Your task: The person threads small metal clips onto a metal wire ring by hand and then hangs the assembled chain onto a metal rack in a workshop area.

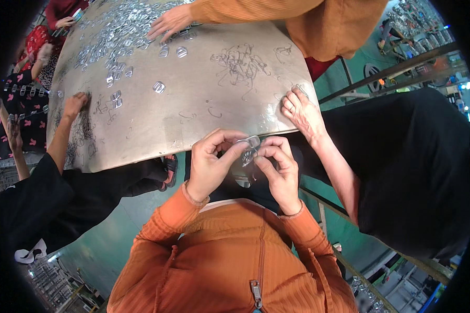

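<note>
Metal buckles (253, 141), pinched by both left hand (207, 163) and right hand (283, 176), likely need light, steady fingertip control.

One left hand (212, 159) and one right hand (280, 169) at the grip, one table (146, 125) beyond, one co-worker's hand (300, 109) near its right, one buckle well apart (159, 87) ahead-left, one large wire tangle (241, 63) ahead, farther buckles (121, 35) too many to count.

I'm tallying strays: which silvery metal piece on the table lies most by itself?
The single piece beyond and left of the person's left hand, on bare tabletop; the others lie bunched together or closer to the main heap.
</note>
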Demonstrator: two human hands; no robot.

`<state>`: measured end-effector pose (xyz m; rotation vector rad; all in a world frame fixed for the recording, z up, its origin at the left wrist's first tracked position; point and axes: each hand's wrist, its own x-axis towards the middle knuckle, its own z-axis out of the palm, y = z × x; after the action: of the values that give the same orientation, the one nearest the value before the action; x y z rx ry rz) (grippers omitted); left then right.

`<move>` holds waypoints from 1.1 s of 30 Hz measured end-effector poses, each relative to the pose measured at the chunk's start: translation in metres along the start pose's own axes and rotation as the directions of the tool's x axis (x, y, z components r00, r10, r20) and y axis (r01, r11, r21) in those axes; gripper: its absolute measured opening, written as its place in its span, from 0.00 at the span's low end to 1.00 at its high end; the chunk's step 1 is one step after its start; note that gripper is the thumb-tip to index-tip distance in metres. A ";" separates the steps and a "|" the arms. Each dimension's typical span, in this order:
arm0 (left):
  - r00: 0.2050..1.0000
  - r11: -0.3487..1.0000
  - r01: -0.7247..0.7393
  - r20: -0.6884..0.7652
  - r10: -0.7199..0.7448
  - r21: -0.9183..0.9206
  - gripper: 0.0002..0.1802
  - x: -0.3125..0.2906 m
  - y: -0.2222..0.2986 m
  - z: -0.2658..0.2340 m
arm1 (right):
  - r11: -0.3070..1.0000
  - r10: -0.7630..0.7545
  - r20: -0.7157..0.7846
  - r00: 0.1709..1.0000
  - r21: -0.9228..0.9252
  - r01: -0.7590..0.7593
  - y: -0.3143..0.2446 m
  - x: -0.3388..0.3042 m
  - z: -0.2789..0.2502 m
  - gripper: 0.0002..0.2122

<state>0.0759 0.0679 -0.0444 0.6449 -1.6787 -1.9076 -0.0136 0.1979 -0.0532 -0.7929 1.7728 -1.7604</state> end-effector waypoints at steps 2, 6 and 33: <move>0.999 0.998 -0.038 0.035 0.036 0.054 0.08 -0.003 0.002 0.004 | 0.999 0.025 -0.026 0.999 0.025 -0.024 -0.001 -0.002 -0.001 0.04; 0.996 0.992 -0.080 0.043 0.076 0.099 0.08 -0.009 0.010 0.009 | 0.997 -0.046 -0.017 0.999 -0.064 0.045 0.002 -0.006 -0.003 0.04; 0.985 0.973 -0.122 0.141 0.096 0.195 0.06 -0.033 -0.006 -0.012 | 0.542 -0.247 0.275 0.929 -0.756 0.367 0.084 0.183 0.038 0.05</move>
<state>0.1083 0.0808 -0.0515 0.5002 -1.9689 -1.7486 -0.1182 0.0392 -0.1297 -1.6350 2.4496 -0.9356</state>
